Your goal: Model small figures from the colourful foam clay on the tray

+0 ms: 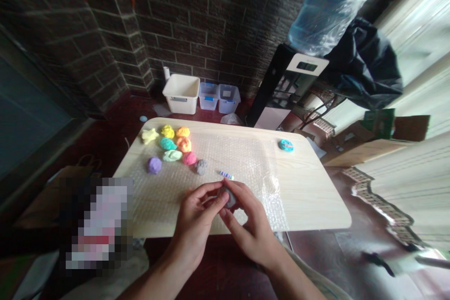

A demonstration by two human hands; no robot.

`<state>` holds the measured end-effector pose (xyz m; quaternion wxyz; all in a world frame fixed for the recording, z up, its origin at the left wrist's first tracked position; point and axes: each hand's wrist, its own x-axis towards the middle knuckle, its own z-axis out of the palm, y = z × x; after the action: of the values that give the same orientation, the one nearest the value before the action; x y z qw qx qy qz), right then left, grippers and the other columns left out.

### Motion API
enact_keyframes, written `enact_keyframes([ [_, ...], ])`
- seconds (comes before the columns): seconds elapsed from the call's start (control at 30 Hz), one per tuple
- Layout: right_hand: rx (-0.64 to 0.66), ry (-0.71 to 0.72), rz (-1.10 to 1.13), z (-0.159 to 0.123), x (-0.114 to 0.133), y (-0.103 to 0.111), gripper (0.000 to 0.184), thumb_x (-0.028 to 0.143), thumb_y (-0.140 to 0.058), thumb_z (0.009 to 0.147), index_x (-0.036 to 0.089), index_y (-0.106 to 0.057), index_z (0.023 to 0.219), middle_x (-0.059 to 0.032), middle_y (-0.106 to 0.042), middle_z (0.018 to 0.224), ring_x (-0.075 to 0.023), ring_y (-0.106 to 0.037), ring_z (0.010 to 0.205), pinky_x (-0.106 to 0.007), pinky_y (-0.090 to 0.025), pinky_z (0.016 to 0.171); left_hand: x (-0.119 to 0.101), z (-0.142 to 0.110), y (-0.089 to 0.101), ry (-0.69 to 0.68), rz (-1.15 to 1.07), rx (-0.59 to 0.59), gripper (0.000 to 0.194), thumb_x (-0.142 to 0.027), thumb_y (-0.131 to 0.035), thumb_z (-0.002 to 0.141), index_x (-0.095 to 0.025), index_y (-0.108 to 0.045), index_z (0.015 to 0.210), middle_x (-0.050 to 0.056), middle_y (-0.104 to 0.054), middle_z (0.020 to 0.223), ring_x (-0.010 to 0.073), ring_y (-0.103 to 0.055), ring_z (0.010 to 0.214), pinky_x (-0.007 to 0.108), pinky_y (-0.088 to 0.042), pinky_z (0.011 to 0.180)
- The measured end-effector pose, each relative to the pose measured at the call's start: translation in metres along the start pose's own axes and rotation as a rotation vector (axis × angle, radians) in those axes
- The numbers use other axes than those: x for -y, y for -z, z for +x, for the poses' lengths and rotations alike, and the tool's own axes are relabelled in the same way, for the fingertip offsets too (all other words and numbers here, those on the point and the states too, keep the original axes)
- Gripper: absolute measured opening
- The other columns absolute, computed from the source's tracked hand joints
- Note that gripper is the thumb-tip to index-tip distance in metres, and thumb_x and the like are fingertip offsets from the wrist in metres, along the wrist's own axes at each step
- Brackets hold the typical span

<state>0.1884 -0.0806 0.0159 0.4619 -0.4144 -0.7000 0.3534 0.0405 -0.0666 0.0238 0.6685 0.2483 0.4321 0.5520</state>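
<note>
Between my two hands is a lump of grey modelling clay (230,198), held above the near part of the table. My left hand (197,213) is closed with its thumb pressed on the lump. From the other side, the fingers of my right hand (251,222) curl round it. Just beyond the fingertips lies a small striped clay roll (226,175) in blue, white and green. A second grey clay lump (201,166) sits to its left, beside a pink clay lump (189,158) and a purple clay lump (154,165).
Bubble wrap (242,154) covers much of the wooden table (309,187). More clay lumps, such as a yellow one (168,131), cluster at the far left. A blue round object (286,145) lies far right. Bins (181,96) and a water dispenser (281,89) stand behind.
</note>
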Motion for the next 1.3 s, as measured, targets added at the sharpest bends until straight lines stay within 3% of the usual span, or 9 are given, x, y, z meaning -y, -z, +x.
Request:
enact_keyframes([
  [0.1, -0.001, 0.008, 0.019, 0.001, 0.002, 0.001, 0.06, 0.018, -0.068, 0.099, 0.034, -0.054, 0.155, -0.0108, -0.064, 0.144, -0.0272, -0.066, 0.121, -0.045, -0.063, 0.094, 0.001, 0.0, 0.0, -0.011, 0.012, -0.008, 0.035, -0.031, -0.098, 0.072, -0.014, -0.082, 0.098, 0.009, -0.082, 0.091, 0.0199, -0.076, 0.082, 0.026, -0.059, 0.073],
  [0.27, -0.007, 0.01, 0.057, 0.0, 0.002, 0.0, 0.062, 0.017, -0.065, 0.1, 0.033, -0.05, 0.158, -0.0116, -0.061, 0.145, -0.0253, -0.068, 0.117, -0.037, -0.064, 0.082, 0.0, 0.0, 0.0, -0.019, 0.014, -0.009, 0.037, -0.03, -0.098, 0.072, -0.014, -0.081, 0.101, 0.01, -0.083, 0.094, 0.0195, -0.076, 0.083, 0.025, -0.06, 0.072],
  [0.53, 0.035, 0.004, 0.022, -0.002, -0.002, -0.001, 0.072, 0.016, -0.065, 0.097, 0.034, -0.043, 0.164, -0.0129, -0.059, 0.147, -0.0231, -0.068, 0.103, -0.04, -0.065, 0.081, -0.005, 0.001, -0.001, -0.01, 0.003, -0.07, 0.042, -0.032, -0.1, 0.068, -0.013, -0.08, 0.099, 0.012, -0.083, 0.095, 0.0206, -0.076, 0.082, 0.027, -0.06, 0.071],
  [0.63, 0.032, -0.01, 0.038, -0.002, -0.003, -0.003, 0.072, 0.014, -0.064, 0.097, 0.032, -0.044, 0.163, -0.0124, -0.061, 0.138, -0.0195, -0.067, 0.091, -0.041, -0.066, 0.08, -0.008, 0.002, -0.002, -0.006, -0.015, -0.103, 0.042, -0.032, -0.101, 0.066, -0.013, -0.08, 0.097, 0.011, -0.083, 0.095, 0.0203, -0.076, 0.083, 0.027, -0.06, 0.071],
  [0.73, 0.048, -0.02, 0.055, -0.001, -0.003, -0.005, 0.072, 0.014, -0.064, 0.097, 0.033, -0.044, 0.163, -0.0115, -0.063, 0.133, -0.0195, -0.067, 0.091, -0.039, -0.066, 0.079, -0.007, 0.002, -0.001, 0.003, -0.026, -0.108, 0.041, -0.033, -0.101, 0.066, -0.014, -0.078, 0.095, 0.009, -0.082, 0.094, 0.0187, -0.075, 0.079, 0.026, -0.06, 0.069],
  [1.03, 0.002, 0.016, 0.041, -0.002, 0.0, -0.005, 0.068, 0.014, -0.06, 0.099, 0.033, -0.046, 0.162, -0.0126, -0.059, 0.141, -0.0176, -0.067, 0.087, -0.041, -0.066, 0.081, -0.007, 0.002, 0.0, -0.009, -0.074, -0.106, 0.04, -0.032, -0.1, 0.07, -0.015, -0.075, 0.097, 0.007, -0.081, 0.097, 0.0156, -0.073, 0.086, 0.022, -0.058, 0.074],
  [1.3, 0.026, 0.008, 0.027, -0.008, -0.007, -0.013, 0.086, 0.012, -0.062, 0.095, 0.033, -0.027, 0.171, -0.016, -0.052, 0.153, -0.0192, -0.068, 0.09, -0.04, -0.065, 0.077, -0.006, 0.001, 0.001, -0.005, -0.044, -0.059, 0.038, -0.033, -0.097, 0.074, -0.015, -0.069, 0.091, 0.005, -0.077, 0.087, 0.0141, -0.069, 0.075, 0.023, -0.055, 0.067],
])
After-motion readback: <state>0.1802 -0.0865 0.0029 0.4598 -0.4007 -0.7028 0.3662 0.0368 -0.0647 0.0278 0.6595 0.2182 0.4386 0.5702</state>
